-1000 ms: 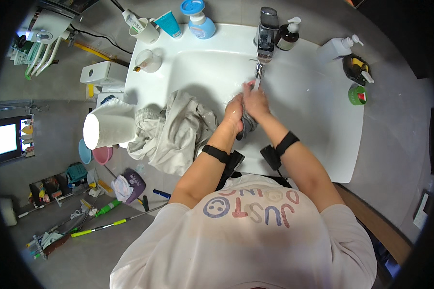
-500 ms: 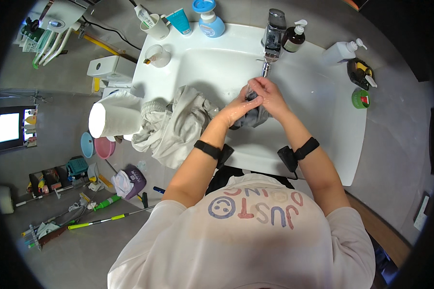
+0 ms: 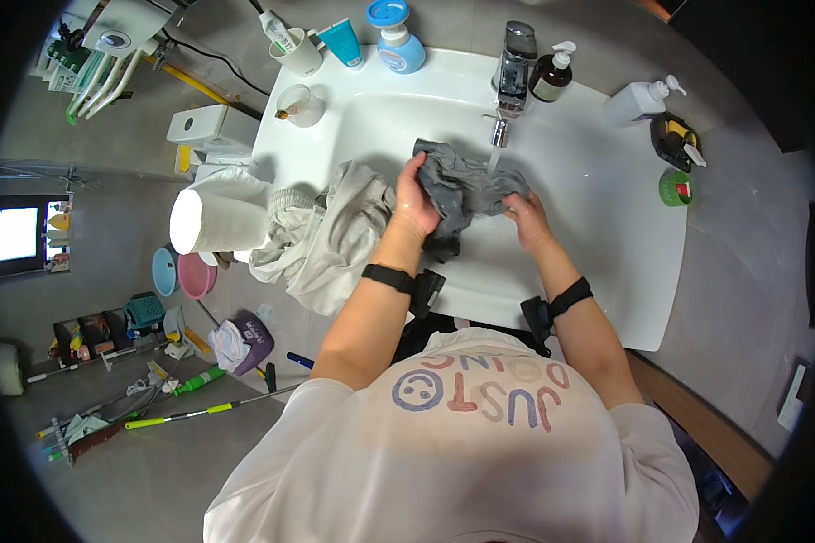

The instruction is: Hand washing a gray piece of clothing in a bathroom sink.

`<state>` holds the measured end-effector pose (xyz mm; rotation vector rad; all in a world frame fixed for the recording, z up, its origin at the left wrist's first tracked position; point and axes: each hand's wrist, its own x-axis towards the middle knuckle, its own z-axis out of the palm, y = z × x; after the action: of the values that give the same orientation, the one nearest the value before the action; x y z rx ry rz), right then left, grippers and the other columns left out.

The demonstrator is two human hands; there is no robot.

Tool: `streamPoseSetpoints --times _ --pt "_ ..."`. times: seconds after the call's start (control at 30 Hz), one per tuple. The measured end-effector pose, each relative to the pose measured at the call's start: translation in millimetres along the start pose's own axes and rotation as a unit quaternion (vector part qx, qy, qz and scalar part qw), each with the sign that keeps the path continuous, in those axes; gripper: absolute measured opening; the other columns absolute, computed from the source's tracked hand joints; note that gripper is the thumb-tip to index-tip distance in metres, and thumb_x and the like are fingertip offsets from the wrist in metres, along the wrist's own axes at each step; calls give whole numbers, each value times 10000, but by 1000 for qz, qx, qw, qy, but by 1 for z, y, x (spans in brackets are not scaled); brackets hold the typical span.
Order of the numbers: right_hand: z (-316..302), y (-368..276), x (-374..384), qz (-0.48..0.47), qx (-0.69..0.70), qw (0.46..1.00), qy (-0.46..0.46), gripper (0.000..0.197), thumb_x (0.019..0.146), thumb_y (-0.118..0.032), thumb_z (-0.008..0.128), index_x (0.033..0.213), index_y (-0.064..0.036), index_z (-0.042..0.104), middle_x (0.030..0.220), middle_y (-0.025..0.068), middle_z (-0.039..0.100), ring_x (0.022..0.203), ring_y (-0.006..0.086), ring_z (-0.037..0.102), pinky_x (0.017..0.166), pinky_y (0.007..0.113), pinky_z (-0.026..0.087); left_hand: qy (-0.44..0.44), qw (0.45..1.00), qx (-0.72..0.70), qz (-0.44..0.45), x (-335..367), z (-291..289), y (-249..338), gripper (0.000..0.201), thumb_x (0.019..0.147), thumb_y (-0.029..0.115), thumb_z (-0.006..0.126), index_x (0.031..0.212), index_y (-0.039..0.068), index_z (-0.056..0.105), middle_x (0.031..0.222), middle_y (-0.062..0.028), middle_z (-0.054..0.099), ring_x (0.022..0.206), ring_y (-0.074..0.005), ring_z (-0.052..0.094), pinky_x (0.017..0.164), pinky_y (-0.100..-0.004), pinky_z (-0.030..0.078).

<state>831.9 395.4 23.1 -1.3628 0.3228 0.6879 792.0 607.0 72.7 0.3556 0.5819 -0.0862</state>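
A wet dark grey cloth garment (image 3: 466, 185) is spread between my two hands, under water running from the chrome faucet (image 3: 513, 77). My left hand (image 3: 414, 201) is closed on its left side, the thumb over the fabric. At its right end, the fingers of my right hand (image 3: 527, 217) grip the edge. Part of the garment hangs down below my left hand into the white sink (image 3: 598, 244). Beside my left forearm, a light grey garment (image 3: 326, 240) lies bunched over the sink's left rim.
A white paper roll (image 3: 217, 222) lies left of the light garment. Along the back rim stand a cup (image 3: 297, 56) with a tube, a teal tube (image 3: 341, 45), a blue pump bottle (image 3: 398, 50) and a dark pump bottle (image 3: 551, 77). A white pump bottle (image 3: 638, 101) is at the right.
My hands have moved apart, left hand leftward and right hand down and right. The dark garment, bunched between them before, is now stretched out beneath the running water.
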Motion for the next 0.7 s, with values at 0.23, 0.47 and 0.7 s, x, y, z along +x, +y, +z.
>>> streamPoseSetpoints --times 0.23,0.47,0.7 --pt "80 -15 -13 -167 -492 838 166 549 800 -534 570 987 -24 652 1082 236 600 953 401 587 863 440 450 -98 985 -23 -140 16 6 -71 499 936 507 380 1114 81 569 1106 -134 610 1008 -309 563 920 -460 435" --pt "73 -11 -9 -216 -329 914 96 416 841 -207 553 1169 -4 397 1138 258 523 1028 403 527 890 424 417 40 996 -10 -84 36 -19 -55 461 957 435 338 1109 60 560 1119 -118 600 1046 -282 561 918 -425 444" --pt "58 -28 30 -53 -389 914 104 447 884 -422 463 1112 -50 562 1102 194 593 1019 379 550 858 426 431 72 984 89 -135 19 8 -78 342 940 349 413 1018 67 590 938 -90 645 849 -240 615 830 -375 493"
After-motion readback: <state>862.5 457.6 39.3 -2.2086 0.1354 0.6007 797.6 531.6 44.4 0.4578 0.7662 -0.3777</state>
